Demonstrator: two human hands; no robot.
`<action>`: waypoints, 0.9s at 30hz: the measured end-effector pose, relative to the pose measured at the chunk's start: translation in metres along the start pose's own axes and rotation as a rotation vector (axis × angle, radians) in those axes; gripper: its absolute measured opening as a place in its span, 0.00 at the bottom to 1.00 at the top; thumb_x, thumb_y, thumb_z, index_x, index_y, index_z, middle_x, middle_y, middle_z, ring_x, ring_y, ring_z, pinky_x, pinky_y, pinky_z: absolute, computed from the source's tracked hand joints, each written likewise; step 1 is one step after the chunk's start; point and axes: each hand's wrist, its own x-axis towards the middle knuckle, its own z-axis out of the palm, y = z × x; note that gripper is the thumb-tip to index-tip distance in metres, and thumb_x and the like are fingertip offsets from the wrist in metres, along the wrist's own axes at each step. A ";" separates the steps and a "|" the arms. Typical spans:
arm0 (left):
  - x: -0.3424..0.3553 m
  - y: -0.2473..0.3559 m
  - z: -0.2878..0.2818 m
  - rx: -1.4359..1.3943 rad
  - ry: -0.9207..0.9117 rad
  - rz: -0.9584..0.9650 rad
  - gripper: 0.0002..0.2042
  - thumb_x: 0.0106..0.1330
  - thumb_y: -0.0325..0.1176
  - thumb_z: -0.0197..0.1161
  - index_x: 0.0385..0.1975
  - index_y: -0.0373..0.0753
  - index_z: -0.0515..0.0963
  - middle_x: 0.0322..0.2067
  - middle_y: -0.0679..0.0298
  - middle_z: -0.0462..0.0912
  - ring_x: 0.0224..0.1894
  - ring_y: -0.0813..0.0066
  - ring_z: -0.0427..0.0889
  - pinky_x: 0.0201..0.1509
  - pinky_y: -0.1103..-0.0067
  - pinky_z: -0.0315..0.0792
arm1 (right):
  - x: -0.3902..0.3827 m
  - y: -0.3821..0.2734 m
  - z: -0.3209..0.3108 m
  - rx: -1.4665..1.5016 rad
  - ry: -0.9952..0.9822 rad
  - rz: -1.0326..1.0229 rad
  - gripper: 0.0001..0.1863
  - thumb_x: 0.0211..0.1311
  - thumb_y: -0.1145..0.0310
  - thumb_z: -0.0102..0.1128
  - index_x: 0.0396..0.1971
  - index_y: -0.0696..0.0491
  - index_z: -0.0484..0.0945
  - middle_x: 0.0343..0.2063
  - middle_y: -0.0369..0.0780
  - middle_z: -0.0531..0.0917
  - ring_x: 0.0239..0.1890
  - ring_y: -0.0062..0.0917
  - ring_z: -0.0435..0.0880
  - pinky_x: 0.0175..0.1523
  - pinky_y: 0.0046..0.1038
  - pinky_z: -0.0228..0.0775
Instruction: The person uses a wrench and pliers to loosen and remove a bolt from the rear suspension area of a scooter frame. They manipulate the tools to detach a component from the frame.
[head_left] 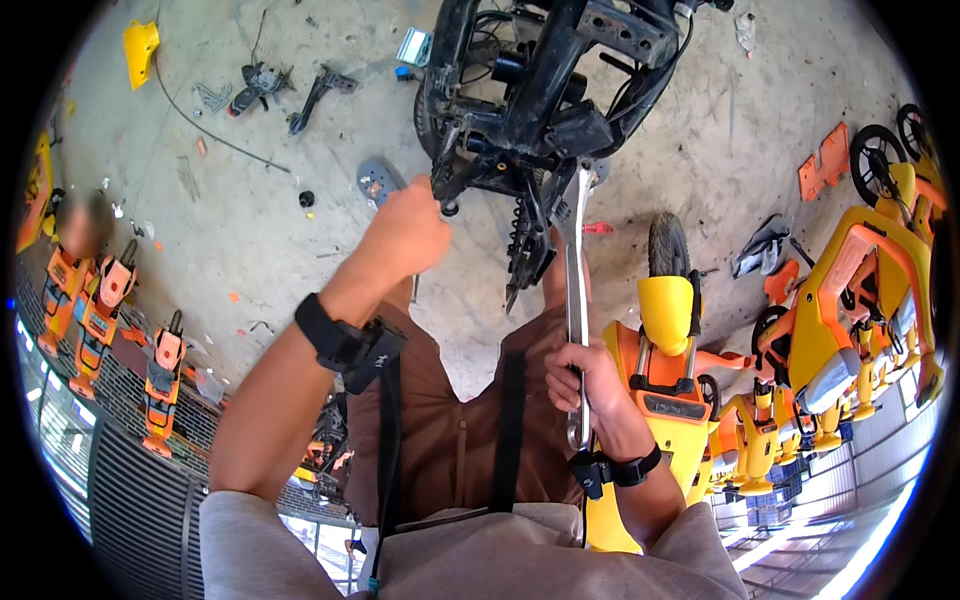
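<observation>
My right hand (pixel 590 380) is wrapped round the lower part of a long silver wrench (pixel 576 285). The wrench stands lengthwise before me, its far end beside the lower right of a black motorbike frame (pixel 545 90). My left hand (pixel 408 232) is closed in a fist at the frame's lower left. What it grips is mostly hidden; a dark piece shows above the fist and a thin metal rod (pixel 415 288) below it. Between my hands a black coil-spring shock absorber (pixel 516 235) hangs from the frame.
Yellow and orange scooters (pixel 850 300) stand in a row on the right, one close by my right arm. Loose parts, a black cable (pixel 205 128) and a yellow panel (pixel 141 52) lie on the concrete floor. An orange panel (pixel 825 162) lies far right. Another person stands at the left.
</observation>
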 end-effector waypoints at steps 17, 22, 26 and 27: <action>0.020 0.039 -0.069 -0.226 -0.497 -0.368 0.08 0.66 0.32 0.48 0.27 0.35 0.65 0.15 0.71 0.58 0.12 0.82 0.55 0.11 0.79 0.50 | 0.000 -0.004 0.000 0.019 0.026 0.003 0.08 0.56 0.77 0.49 0.22 0.51 0.63 0.08 0.32 0.60 0.05 0.17 0.57 0.10 0.21 0.46; 0.017 0.074 -0.064 -0.379 -0.470 -0.444 0.08 0.63 0.29 0.49 0.23 0.34 0.65 0.14 0.71 0.56 0.11 0.83 0.54 0.12 0.81 0.45 | 0.001 -0.004 -0.003 0.018 0.004 0.001 0.07 0.56 0.77 0.49 0.22 0.51 0.63 0.08 0.32 0.59 0.06 0.18 0.56 0.11 0.21 0.47; 0.023 0.062 -0.046 -0.139 -0.515 -0.299 0.04 0.58 0.25 0.51 0.24 0.31 0.69 0.14 0.63 0.64 0.09 0.76 0.61 0.11 0.76 0.48 | 0.002 -0.005 -0.003 0.016 0.003 0.003 0.08 0.56 0.77 0.49 0.22 0.50 0.62 0.08 0.32 0.59 0.06 0.18 0.56 0.11 0.22 0.47; 0.022 0.053 -0.039 -0.020 -0.488 -0.204 0.05 0.57 0.25 0.51 0.27 0.28 0.69 0.20 0.53 0.69 0.15 0.65 0.68 0.19 0.73 0.57 | 0.002 -0.004 -0.005 0.016 0.002 0.001 0.08 0.56 0.77 0.49 0.22 0.50 0.62 0.08 0.32 0.59 0.06 0.18 0.56 0.11 0.22 0.47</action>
